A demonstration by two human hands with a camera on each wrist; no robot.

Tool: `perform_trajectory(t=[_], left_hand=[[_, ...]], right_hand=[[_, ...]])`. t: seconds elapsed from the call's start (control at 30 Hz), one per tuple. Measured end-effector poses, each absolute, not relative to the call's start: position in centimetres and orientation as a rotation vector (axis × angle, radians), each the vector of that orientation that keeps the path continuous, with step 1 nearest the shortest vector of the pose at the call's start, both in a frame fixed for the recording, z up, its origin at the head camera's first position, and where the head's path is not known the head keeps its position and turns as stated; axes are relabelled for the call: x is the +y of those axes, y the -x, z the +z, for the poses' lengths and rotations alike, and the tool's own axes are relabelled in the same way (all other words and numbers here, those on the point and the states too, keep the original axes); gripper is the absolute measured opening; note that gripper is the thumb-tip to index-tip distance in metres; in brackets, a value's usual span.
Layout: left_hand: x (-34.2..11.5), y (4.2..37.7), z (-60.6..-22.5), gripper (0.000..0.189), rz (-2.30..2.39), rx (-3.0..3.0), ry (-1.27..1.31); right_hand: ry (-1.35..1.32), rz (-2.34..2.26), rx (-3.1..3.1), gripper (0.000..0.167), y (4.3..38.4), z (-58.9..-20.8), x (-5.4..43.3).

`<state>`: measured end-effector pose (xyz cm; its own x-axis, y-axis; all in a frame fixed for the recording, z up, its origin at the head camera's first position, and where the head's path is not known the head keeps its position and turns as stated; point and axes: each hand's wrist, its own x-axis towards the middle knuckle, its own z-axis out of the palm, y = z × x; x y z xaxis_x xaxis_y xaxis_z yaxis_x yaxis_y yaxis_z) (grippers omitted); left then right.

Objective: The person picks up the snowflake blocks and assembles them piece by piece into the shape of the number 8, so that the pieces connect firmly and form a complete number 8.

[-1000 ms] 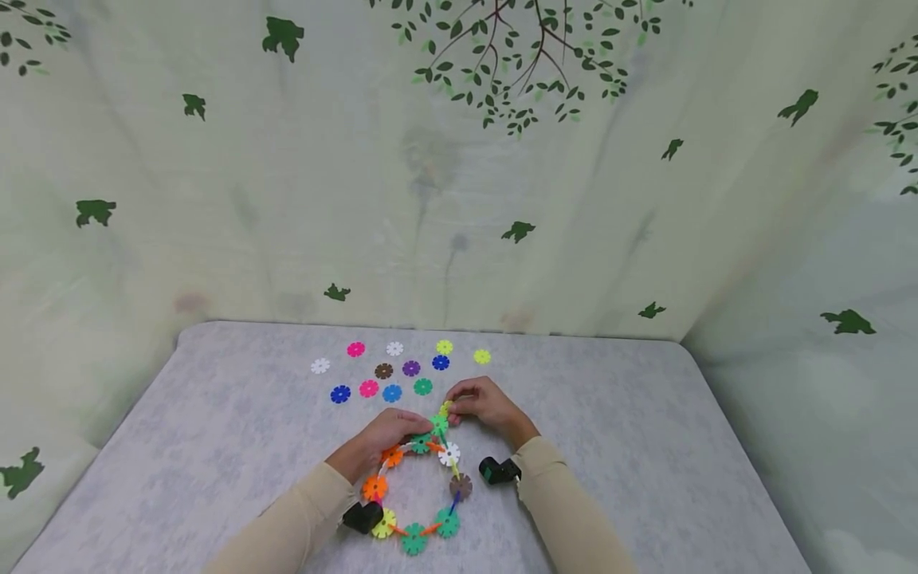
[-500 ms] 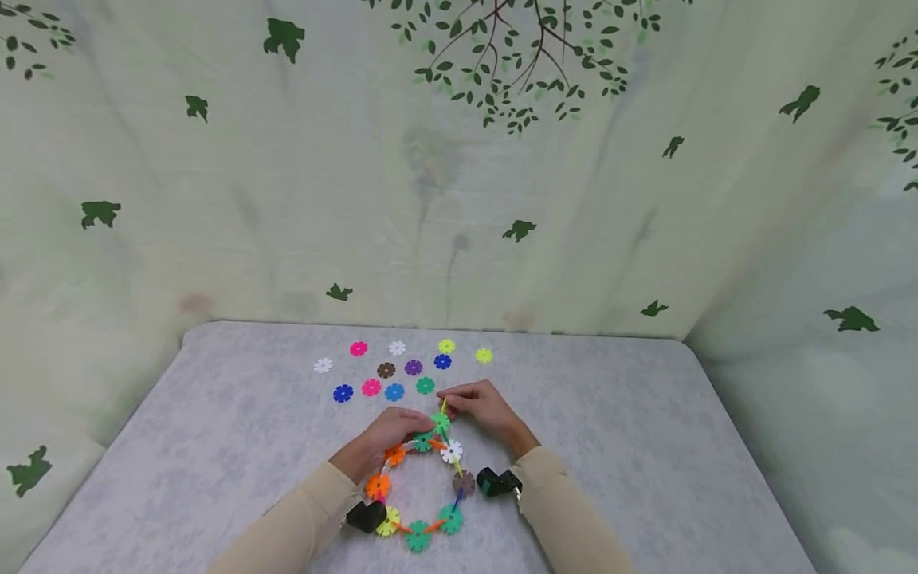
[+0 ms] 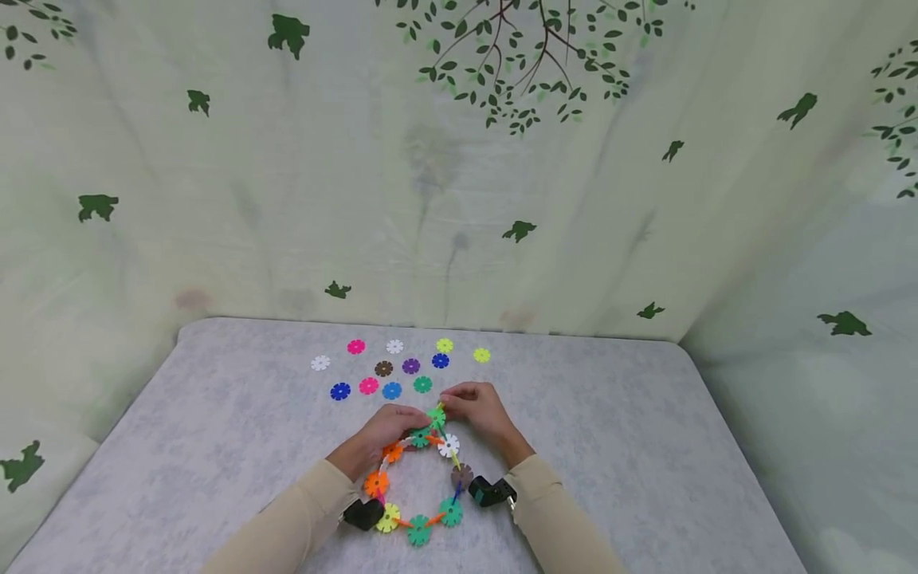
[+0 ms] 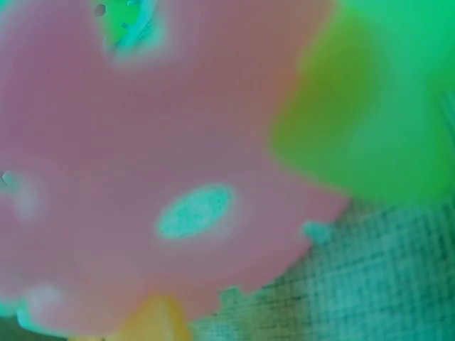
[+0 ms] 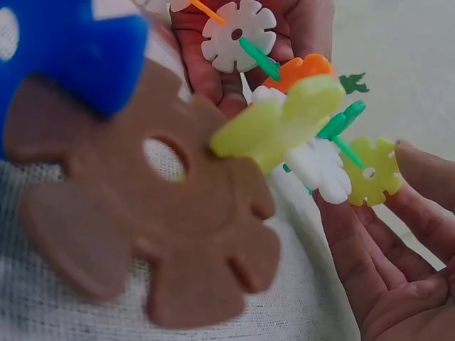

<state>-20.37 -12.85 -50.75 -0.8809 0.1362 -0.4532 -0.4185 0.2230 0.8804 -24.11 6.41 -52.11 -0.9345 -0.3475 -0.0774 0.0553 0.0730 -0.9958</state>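
A ring of notched plastic flower discs in several colours, set edge to edge, includes an orange disc [image 3: 376, 483], a white disc [image 3: 449, 445] and a brown disc [image 5: 206, 206]. My left hand [image 3: 390, 432] grips the ring's far side, near the green discs. With thumb and fingertips, my right hand [image 3: 482, 410] pinches a yellow flower disc [image 5: 373, 172], which meets a green disc [image 5: 344, 122] seen nearly edge-on. This green disc [image 3: 436, 418] stands at the ring's top in the head view. The left wrist view is a blurred close-up of a pink disc [image 4: 106, 142].
Loose flower discs lie beyond the hands, among them a purple disc [image 3: 411, 366], a green disc [image 3: 422, 384], a light blue disc [image 3: 391, 391] and a yellow disc [image 3: 481, 355]. The grey cloth-covered table [image 3: 645, 446] ends at a leaf-patterned curtain [image 3: 358, 199].
The yellow disc in my right hand has turned from facing the head camera to nearly edge-on, and that hand has shifted slightly left. My left hand keeps its grip.
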Motion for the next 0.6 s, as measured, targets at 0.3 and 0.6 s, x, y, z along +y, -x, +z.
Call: perform_trajectory(t=[0.3,0.6], left_hand=[[-12.96,20.47,-50.5,0.02,1.722,2.061,0.247],[-12.66,20.36,-50.69,0.016,1.718,2.078,0.3]], right_hand=[[0.323,-1.882,2.127,0.031,24.01,-51.61,5.84],[0.317,-1.837,2.163,0.027,23.65,-51.19,5.56]])
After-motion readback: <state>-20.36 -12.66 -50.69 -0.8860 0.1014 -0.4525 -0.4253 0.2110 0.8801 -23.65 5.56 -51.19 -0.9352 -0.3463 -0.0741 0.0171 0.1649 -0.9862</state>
